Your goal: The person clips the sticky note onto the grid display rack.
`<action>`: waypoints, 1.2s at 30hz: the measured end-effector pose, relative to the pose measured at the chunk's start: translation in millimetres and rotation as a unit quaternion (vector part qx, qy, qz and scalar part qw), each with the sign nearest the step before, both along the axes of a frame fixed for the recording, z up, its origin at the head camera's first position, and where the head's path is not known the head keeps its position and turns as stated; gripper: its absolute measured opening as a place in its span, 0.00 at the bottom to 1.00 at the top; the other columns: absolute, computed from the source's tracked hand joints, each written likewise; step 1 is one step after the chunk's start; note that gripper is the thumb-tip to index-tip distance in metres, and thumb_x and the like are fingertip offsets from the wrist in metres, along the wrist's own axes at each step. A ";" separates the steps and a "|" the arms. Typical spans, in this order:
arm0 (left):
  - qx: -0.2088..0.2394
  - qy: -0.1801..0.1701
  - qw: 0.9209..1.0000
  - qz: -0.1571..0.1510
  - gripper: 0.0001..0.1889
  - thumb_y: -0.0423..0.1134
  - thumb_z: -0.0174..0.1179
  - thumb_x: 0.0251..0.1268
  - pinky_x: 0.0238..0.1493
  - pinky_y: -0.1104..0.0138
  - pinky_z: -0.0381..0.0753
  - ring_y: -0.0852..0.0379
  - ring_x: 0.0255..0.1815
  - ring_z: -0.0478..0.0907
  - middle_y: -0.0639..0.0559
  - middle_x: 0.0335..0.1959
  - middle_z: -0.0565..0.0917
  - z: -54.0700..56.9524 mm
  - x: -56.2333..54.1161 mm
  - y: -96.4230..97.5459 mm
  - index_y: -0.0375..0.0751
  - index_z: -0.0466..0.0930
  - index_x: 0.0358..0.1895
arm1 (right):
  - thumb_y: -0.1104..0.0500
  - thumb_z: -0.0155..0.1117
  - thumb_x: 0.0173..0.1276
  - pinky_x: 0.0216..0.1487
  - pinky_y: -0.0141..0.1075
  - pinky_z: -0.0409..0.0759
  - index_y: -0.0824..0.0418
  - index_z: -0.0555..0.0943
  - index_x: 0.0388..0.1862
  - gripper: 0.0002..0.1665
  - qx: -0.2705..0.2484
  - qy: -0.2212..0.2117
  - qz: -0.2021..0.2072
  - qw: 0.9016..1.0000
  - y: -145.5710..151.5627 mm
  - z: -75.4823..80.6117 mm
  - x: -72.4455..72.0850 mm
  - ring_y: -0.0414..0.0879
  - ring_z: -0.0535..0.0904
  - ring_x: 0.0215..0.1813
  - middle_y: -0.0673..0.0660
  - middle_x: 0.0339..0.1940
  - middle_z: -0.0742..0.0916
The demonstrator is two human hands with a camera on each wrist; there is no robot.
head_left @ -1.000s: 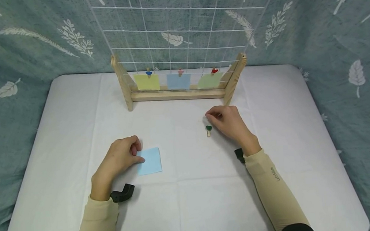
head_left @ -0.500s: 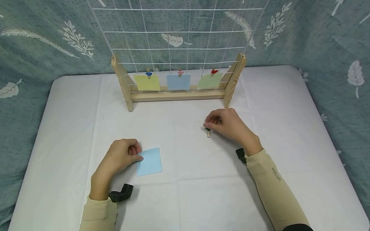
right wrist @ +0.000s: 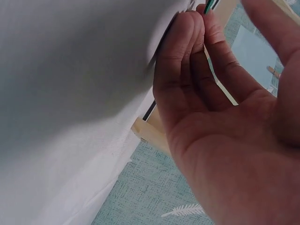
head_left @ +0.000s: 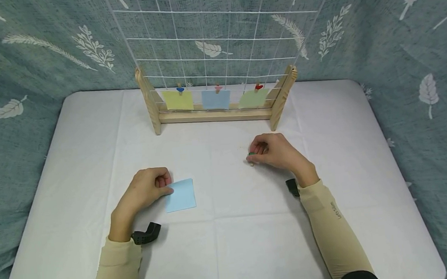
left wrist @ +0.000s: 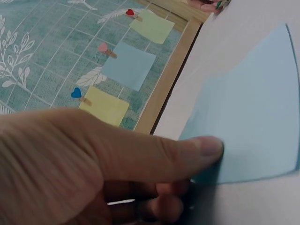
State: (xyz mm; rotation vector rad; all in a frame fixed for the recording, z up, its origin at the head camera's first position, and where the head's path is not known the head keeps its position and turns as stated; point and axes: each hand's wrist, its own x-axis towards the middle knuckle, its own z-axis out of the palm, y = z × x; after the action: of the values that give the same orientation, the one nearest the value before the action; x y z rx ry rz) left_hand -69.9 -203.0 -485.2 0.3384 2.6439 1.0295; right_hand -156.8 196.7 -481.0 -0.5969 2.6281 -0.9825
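Note:
My left hand (head_left: 144, 188) pinches the left edge of a light blue paper square (head_left: 182, 196). In the left wrist view its thumb (left wrist: 187, 154) lies on top of the sheet (left wrist: 253, 103), which bends upward along its far side. Farther right, in front of the wire grid stand, my right hand (head_left: 274, 150) has its thumb and fingertips around a small wooden clothespin with a green heart (head_left: 251, 154). Most of that clothespin is hidden by the fingers; a bit of green (right wrist: 208, 5) shows at the fingertips in the right wrist view.
At the back stands a white wire grid (head_left: 220, 60) in a wooden base (head_left: 213, 115). Heart clothespins hold a yellow note (head_left: 178, 100), a blue note (head_left: 216, 99) and a green note (head_left: 252, 98) on it. White cloth covers the table (head_left: 217, 255); a patterned curtain (head_left: 399, 53) hangs behind.
My right hand has come slightly toward me and down onto the green-heart clothespin, which lay uncovered before, and now grips it. The left hand and its blue paper have stayed almost still.

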 end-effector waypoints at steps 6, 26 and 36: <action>0.006 0.007 1.000 0.009 0.11 0.30 0.77 0.57 0.32 0.67 0.68 0.57 0.27 0.71 0.53 0.23 0.76 0.4 2.0 1.1 0.44 0.81 0.29 | 0.59 0.82 0.62 0.38 0.33 0.78 0.61 0.84 0.36 0.13 0.007 -0.003 0.016 1.000 0.6 0.6 0.2 0.45 0.81 0.34 0.54 0.32 0.86; 0.025 0.064 0.995 0.079 0.07 0.28 0.76 0.57 0.32 0.69 0.75 0.57 0.27 0.77 0.52 0.24 0.83 -7.6 5.1 7.1 0.40 0.87 0.32 | 0.57 0.85 0.59 0.38 0.31 0.83 0.56 0.90 0.39 0.13 -0.096 -0.052 0.021 0.994 -4.1 5.1 1.3 0.45 0.86 0.33 0.52 0.32 0.90; 0.033 0.102 0.990 0.091 0.07 0.28 0.76 0.58 0.31 0.68 0.75 0.56 0.27 0.76 0.51 0.25 0.83 -11.8 1.1 18.3 0.39 0.86 0.32 | 0.56 0.85 0.59 0.34 0.31 0.81 0.52 0.89 0.34 0.10 -0.108 -0.019 -0.016 0.994 -0.5 9.4 2.7 0.46 0.84 0.31 0.51 0.28 0.89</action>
State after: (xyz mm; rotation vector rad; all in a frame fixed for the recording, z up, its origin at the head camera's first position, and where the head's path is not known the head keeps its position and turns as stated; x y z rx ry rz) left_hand -68.8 -184.7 -497.0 0.2303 2.8719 1.2002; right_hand -154.1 196.1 -471.6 -0.5794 2.5226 -1.2870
